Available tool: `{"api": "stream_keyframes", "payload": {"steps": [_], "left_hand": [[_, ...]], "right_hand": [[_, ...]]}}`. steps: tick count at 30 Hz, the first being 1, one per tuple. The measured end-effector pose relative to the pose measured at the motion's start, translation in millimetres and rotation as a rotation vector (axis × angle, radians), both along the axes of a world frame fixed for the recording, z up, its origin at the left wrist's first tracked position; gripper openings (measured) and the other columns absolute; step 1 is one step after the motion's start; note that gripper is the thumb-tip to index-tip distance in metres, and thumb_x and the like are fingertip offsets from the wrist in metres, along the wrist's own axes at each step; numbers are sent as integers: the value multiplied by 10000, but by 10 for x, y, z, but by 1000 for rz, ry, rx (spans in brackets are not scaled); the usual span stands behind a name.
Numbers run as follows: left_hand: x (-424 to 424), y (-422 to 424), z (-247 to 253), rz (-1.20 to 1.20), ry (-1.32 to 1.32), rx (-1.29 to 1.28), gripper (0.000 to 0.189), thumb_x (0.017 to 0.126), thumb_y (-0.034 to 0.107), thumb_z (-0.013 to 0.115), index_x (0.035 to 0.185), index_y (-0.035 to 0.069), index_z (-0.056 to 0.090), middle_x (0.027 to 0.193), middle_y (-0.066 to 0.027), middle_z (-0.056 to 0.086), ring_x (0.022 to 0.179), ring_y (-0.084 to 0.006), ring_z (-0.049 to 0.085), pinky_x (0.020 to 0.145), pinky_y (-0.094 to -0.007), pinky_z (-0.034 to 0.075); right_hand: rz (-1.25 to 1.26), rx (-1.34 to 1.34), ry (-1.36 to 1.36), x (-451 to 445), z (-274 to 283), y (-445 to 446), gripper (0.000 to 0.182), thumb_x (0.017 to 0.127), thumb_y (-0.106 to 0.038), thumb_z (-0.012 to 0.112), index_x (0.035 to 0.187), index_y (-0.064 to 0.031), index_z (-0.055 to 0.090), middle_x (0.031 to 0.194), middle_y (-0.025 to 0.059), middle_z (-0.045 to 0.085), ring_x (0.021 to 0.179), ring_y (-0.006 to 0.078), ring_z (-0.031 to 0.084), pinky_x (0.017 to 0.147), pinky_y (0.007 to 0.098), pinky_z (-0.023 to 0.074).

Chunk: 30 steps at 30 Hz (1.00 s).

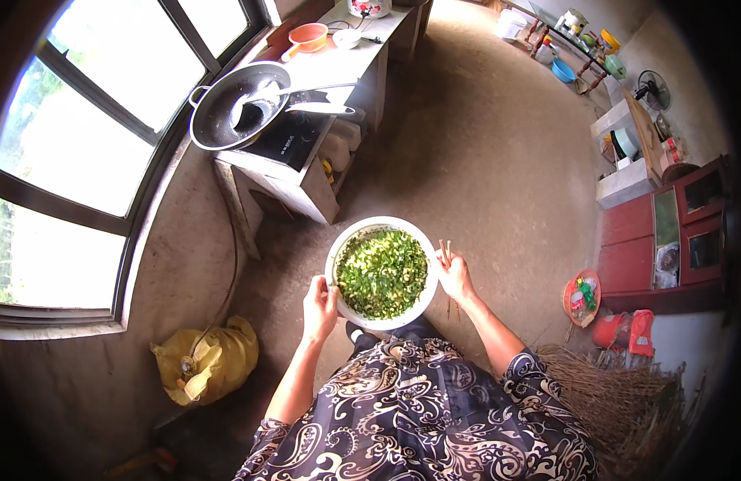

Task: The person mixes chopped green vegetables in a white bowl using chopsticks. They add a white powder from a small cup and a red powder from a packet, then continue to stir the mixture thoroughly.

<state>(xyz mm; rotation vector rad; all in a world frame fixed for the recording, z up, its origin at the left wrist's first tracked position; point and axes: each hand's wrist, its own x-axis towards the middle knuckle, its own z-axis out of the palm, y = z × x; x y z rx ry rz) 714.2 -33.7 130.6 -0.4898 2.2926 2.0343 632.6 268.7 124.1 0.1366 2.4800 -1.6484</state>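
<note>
A white bowl (332, 252) is held level in front of my body. Chopped green vegetables mixed with paler bits (382, 273) fill much of it. My left hand (320, 308) grips the bowl's left rim, thumb on top. On the opposite side, my right hand (455, 275) holds the right rim, and a pair of wooden chopsticks (445, 251) is pinched in the same hand, pointing up and down past it. The fingers beneath the bowl are hidden on both sides.
Ahead to the left, a wok (217, 114) with a spatula (268, 93) in it sits on a cooktop (286, 144). An orange dipper (310, 37) lies on the counter beyond. A yellow sack (220, 361) stands at left. Dry stalks (611, 391) and a red cabinet (629, 240) are at right.
</note>
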Motion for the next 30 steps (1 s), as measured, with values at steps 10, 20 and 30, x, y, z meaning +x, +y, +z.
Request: {"api": "stream_keyframes", "payload": {"steps": [10, 20, 30], "left_hand": [[-64, 22, -52, 3, 88, 244, 183, 984, 106, 506, 1143, 22, 471, 991, -81, 577, 812, -153, 639, 584, -286, 592], [-42, -81, 484, -14, 141, -106, 149, 959, 56, 533, 1096, 10, 498, 838, -73, 611, 699, -121, 618, 565, -262, 502], [-13, -43, -154, -34, -3, 119, 190, 963, 92, 526, 1132, 13, 492, 966, -93, 598, 742, -150, 639, 587, -297, 593]], "right_hand": [[61, 120, 236, 21, 752, -114, 143, 928, -139, 585, 883, -4, 599, 615, 22, 538, 590, 83, 530, 537, 289, 442], [24, -131, 56, 35, 263, -3, 161, 933, -177, 618, 904, -18, 629, 731, -16, 590, 667, 76, 534, 608, 266, 449], [-24, 119, 25, 48, 10, 41, 135, 928, -153, 603, 912, -21, 629, 732, 17, 621, 682, 94, 593, 627, 288, 493]]}}
